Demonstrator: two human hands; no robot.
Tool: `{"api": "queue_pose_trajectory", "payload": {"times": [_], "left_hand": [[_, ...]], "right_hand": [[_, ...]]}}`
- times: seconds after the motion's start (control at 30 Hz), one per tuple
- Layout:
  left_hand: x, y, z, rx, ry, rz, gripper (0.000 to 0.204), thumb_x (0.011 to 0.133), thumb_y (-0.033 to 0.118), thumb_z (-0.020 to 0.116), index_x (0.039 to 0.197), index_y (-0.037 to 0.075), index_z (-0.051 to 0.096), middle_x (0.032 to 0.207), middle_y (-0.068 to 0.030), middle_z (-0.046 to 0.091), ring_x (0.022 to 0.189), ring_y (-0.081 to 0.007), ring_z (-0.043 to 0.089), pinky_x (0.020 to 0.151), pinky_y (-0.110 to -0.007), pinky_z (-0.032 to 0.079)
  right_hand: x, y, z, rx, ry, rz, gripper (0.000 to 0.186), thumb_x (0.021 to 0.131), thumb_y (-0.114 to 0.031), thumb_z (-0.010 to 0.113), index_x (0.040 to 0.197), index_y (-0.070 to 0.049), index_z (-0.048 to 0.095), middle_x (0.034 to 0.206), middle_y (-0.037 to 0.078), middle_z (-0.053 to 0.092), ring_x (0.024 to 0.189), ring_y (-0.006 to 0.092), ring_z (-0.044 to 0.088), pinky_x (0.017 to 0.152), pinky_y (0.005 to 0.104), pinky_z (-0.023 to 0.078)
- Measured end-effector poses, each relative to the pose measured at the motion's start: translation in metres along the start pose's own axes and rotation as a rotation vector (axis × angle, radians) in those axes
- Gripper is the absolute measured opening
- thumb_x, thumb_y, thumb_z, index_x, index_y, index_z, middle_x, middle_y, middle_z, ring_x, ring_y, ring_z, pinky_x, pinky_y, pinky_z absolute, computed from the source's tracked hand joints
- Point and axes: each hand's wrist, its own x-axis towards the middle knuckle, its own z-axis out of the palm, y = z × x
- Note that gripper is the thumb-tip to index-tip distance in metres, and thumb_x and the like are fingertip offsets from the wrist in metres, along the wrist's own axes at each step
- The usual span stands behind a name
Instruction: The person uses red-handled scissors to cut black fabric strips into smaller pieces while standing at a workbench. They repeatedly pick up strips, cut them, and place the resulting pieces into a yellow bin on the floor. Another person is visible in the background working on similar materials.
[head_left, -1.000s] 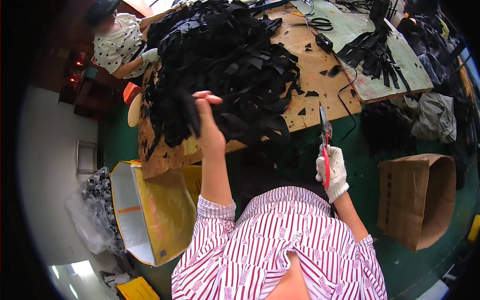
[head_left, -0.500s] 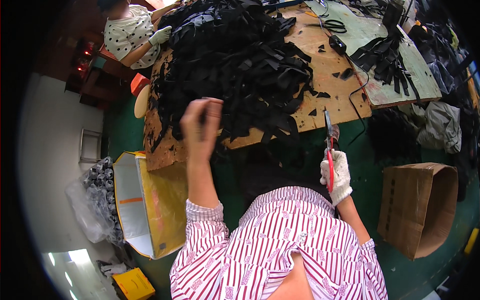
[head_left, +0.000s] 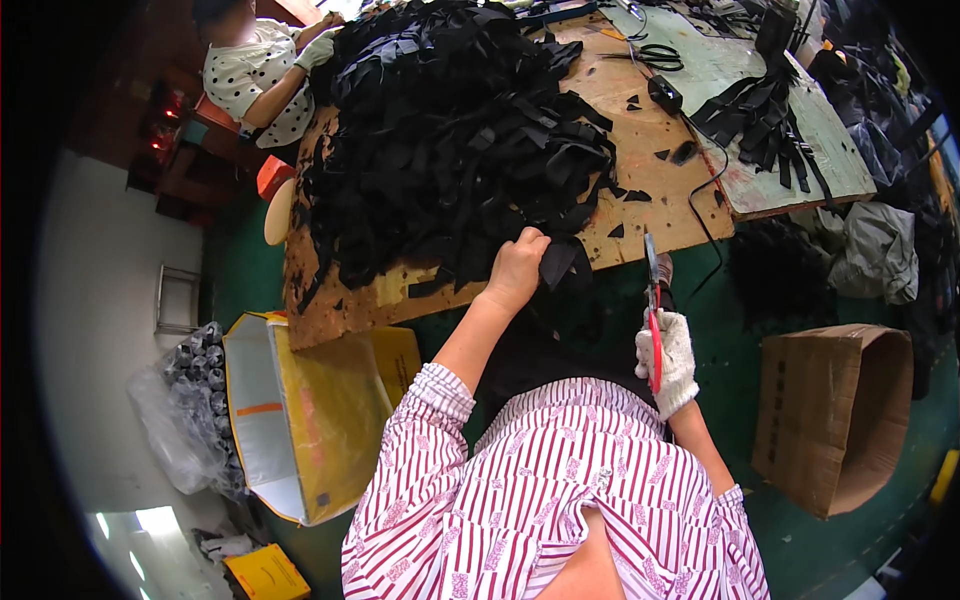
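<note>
A big heap of black fabric strips (head_left: 440, 150) covers much of the wooden table (head_left: 660, 200). My bare left hand (head_left: 516, 270) is at the heap's near edge, its fingers closed on a black strip (head_left: 566, 262) whose wide end sticks out to the right over the table edge. In a white knitted glove, my right hand (head_left: 672, 358) grips red-handled scissors (head_left: 654, 310). Their blades point away from me, a little right of the strip and apart from it. Whether the blades are parted is hard to see.
A co-worker's gloved hand (head_left: 318, 50) touches the heap's far left. Black-handled scissors (head_left: 660, 58) and a corded black device (head_left: 664, 94) lie on the table. A yellow box (head_left: 330, 430) stands at left, a cardboard box (head_left: 800, 420) at right, and more strips (head_left: 770, 130) lie on a pale board.
My left hand has come right and nearer, from above the heap to its near edge, and now holds a strip. The right hand with the scissors has barely moved.
</note>
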Motion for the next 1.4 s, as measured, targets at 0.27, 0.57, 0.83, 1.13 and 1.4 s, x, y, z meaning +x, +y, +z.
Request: {"api": "queue_pose_trajectory", "payload": {"times": [0.27, 0.57, 0.83, 1.13, 1.4], "left_hand": [[0.004, 0.012, -0.021, -0.103, 0.318, 0.042, 0.020, 0.067, 0.007, 0.065, 0.086, 0.003, 0.061, 0.095, -0.0086, 0.061, 0.076, -0.0273, 0.057, 0.068, -0.035, 0.042], [0.004, 0.030, -0.065, -0.982, 0.239, -0.364, 0.015, 0.087, 0.015, 0.062, 0.090, 0.000, 0.061, 0.075, 0.0056, 0.054, 0.072, -0.0020, 0.046, 0.064, -0.019, 0.041], [-0.012, 0.048, -0.059, -0.341, 0.020, 0.202, 0.025, 0.070, 0.014, 0.066, 0.092, 0.005, 0.061, 0.098, -0.0070, 0.065, 0.089, -0.0194, 0.061, 0.071, -0.029, 0.037], [-0.012, 0.064, -0.052, -0.528, -0.050, 0.124, 0.029, 0.068, 0.006, 0.064, 0.096, 0.004, 0.060, 0.094, -0.0101, 0.064, 0.088, -0.0257, 0.060, 0.074, -0.032, 0.039], [-0.043, 0.047, -0.047, -1.035, 0.070, -0.529, 0.017, 0.087, 0.021, 0.062, 0.090, 0.004, 0.061, 0.068, 0.0006, 0.058, 0.062, -0.0039, 0.053, 0.056, -0.019, 0.042]], "right_hand": [[-0.004, -0.006, 0.005, -0.042, -0.046, -0.009, 0.036, 0.083, -0.009, 0.060, 0.112, -0.005, 0.040, 0.074, 0.002, 0.053, 0.053, 0.0057, 0.047, 0.044, 0.0190, 0.043], [0.000, -0.020, 0.014, -0.110, -0.050, -0.076, 0.041, 0.078, -0.007, 0.066, 0.110, -0.003, 0.040, 0.075, 0.002, 0.051, 0.054, 0.0070, 0.048, 0.045, 0.0208, 0.042], [0.034, -0.049, 0.028, -0.292, -0.070, -0.565, 0.053, 0.072, 0.005, 0.067, 0.115, -0.003, 0.037, 0.092, 0.008, 0.056, 0.085, 0.0141, 0.059, 0.075, 0.0278, 0.050], [0.049, -0.013, 0.034, -0.396, -0.014, -0.549, 0.045, 0.077, 0.003, 0.064, 0.114, -0.005, 0.040, 0.097, 0.005, 0.051, 0.082, 0.0116, 0.052, 0.078, 0.0251, 0.045], [0.043, -0.040, 0.029, -0.025, 0.254, -0.291, 0.042, 0.075, 0.000, 0.063, 0.109, -0.008, 0.039, 0.082, 0.005, 0.048, 0.059, 0.0124, 0.054, 0.050, 0.0242, 0.046]]}}
